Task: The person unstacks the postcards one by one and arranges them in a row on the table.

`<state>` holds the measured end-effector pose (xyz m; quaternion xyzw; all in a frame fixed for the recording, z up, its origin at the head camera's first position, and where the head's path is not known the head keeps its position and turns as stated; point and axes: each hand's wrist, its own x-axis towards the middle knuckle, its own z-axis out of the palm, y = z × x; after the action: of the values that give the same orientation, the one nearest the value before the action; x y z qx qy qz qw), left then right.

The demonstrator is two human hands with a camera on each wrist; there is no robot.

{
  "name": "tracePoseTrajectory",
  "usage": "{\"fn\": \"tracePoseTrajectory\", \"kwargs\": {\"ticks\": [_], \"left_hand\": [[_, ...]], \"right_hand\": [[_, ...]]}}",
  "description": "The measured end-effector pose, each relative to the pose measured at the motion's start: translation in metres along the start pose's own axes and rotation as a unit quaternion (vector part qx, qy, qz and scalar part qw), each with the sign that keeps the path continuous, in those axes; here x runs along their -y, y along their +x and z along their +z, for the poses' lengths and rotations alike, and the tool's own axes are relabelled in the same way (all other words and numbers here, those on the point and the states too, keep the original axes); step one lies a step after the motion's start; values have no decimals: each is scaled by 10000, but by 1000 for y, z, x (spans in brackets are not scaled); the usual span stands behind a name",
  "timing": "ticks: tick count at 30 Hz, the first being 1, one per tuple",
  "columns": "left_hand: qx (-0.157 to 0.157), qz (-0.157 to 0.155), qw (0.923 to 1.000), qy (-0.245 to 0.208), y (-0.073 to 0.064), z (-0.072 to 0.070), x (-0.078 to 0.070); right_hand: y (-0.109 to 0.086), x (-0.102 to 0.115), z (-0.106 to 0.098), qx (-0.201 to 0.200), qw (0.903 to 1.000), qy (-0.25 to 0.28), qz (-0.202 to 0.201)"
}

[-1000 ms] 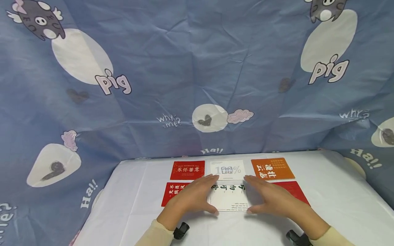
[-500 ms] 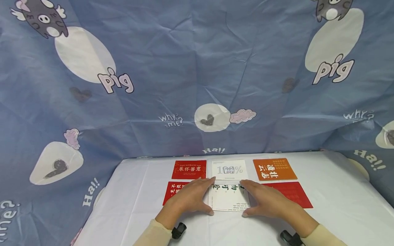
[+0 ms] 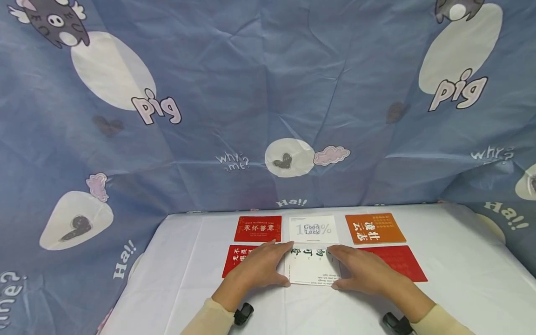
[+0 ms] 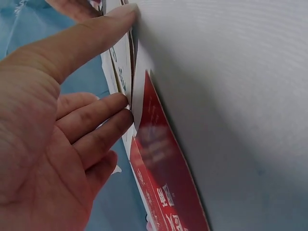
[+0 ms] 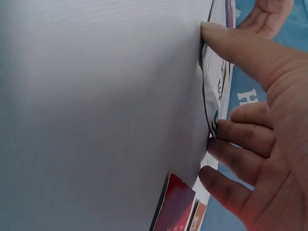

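Two rows of cards lie on the white table (image 3: 452, 279). The near middle one is a white card with black characters (image 3: 311, 269). My left hand (image 3: 276, 264) lies flat against its left edge, with the thumb at the near corner. On the opposite edge my right hand (image 3: 345, 269) presses in the same way. Both hands keep their fingers straight. The left wrist view shows my left hand (image 4: 115, 60) with its fingertips (image 4: 126, 102) on the card's edge. The right wrist view shows my right hand (image 5: 219, 86) with its thumb (image 5: 226, 41) against that card (image 5: 211, 62).
In the far row sit a red card (image 3: 256, 228), a white "Good Luck" card (image 3: 312, 229) and an orange card (image 3: 374, 228). Red cards (image 3: 237, 259) (image 3: 399, 263) flank the near white one. A blue printed cloth (image 3: 251, 93) hangs behind the table.
Both hands have drawn in toward each other until they bear on the white card's two side edges. The other cards lie where they were.
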<state>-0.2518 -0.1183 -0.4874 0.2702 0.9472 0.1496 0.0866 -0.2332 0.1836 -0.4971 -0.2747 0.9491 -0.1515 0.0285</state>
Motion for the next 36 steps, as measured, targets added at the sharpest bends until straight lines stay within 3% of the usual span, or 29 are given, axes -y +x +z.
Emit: {"fn": "tracePoseTrajectory", "kwargs": {"ticks": [7, 17, 27, 36], "left_hand": [[-105, 254, 9995, 173, 1, 0, -2], [-117, 375, 9990, 217, 3, 6, -2], [-328, 542, 9978, 169, 5, 8, -7], [-303, 590, 9975, 249, 12, 5, -18]], "right_hand": [[-1, -1, -1, -119, 9997, -112, -186], [-1, -7, 0, -295, 9991, 62, -293], [-6, -11, -2, -271, 9991, 223, -222], [-10, -14, -9, -140, 9997, 213, 47]]}}
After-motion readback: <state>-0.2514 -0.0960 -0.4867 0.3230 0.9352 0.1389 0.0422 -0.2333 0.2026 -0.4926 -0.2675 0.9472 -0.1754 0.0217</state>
